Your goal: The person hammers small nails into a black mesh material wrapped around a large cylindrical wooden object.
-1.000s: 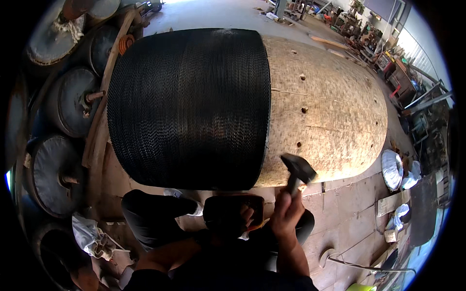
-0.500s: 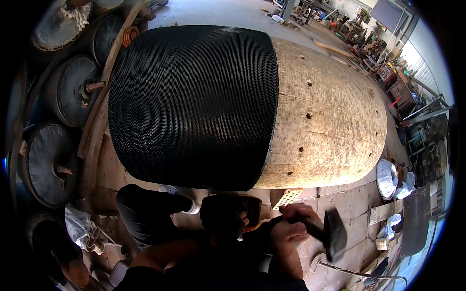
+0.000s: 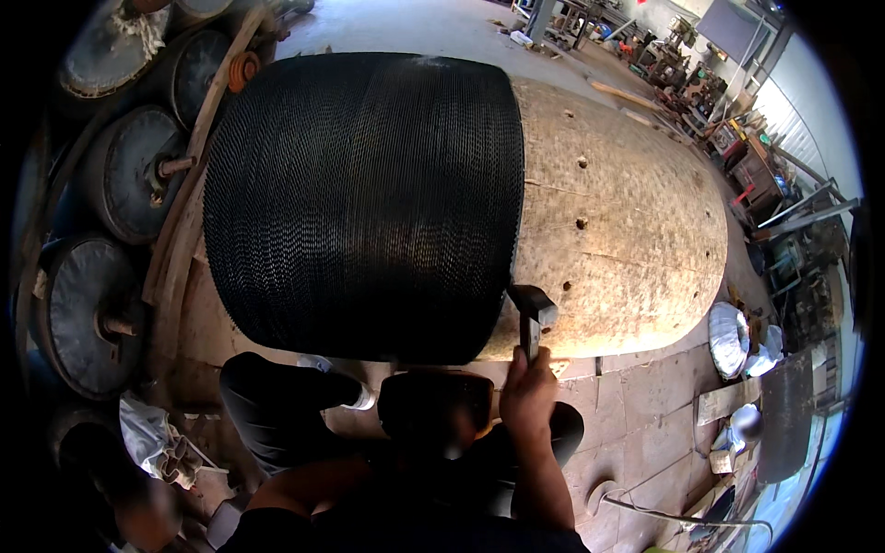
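Note:
My right hand [image 3: 527, 394] is closed around the handle of a hammer [image 3: 534, 309]. Its dark metal head is raised over the near side of a large drum, close to where the two surfaces meet; whether it touches is unclear. Tightly packed rows of black toothed covering [image 3: 369, 203] wrap the drum's left part. Bare wood [image 3: 636, 221] with several round holes makes up the right part. Below the drum, between my legs, sits a dark container [image 3: 415, 396] with an orange edge. My left hand [image 3: 452, 431] is near it, in shadow and blurred, its fingers indistinct.
Several dark rollers with shafts [image 3: 138, 175] are stacked at the left behind long wooden planks [image 3: 180, 221]. A white wrapped coil [image 3: 728, 341] lies on the tiled floor at right. A metal rod on a round base [image 3: 604, 498] lies lower right. Cluttered machinery [image 3: 687, 69] lines the far right wall.
My right hand has swung the hammer up and forward, from beside my right knee to the drum's near side. My left hand stays near the dark container. The view has shifted slightly.

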The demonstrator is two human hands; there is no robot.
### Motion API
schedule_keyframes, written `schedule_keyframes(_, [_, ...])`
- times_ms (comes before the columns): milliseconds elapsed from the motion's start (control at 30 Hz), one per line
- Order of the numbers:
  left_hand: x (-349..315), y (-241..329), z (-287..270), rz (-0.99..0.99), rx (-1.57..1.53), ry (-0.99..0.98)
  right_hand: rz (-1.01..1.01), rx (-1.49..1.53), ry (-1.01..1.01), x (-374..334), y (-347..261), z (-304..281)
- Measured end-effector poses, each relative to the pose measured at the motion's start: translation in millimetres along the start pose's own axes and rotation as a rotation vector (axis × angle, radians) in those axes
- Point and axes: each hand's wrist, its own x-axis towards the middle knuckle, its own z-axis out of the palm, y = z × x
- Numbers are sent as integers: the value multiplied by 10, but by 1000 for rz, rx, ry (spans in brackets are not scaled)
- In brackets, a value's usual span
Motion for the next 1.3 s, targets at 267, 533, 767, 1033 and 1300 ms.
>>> schedule_keyframes(267, [296, -15, -412, -104, -225, 295, -226, 624, 361, -237, -113, -232])
schedule_keyframes(533, [653, -100, -957, -205, -122, 270, -51, 337, 139, -204, -18, -90])
schedule_keyframes(767, [1191, -841, -1680, -51, 118, 775, -144, 116, 213, -2, 78, 49])
schedule_keyframes(1033, [1534, -1379, -2111, -88, 414, 866, -119, 400, 227, -131, 15, -34])
schedule_keyframes(1300, [1589, -1375, -2106, -98, 439, 828, -25, 544, 184, -250, -32, -104])
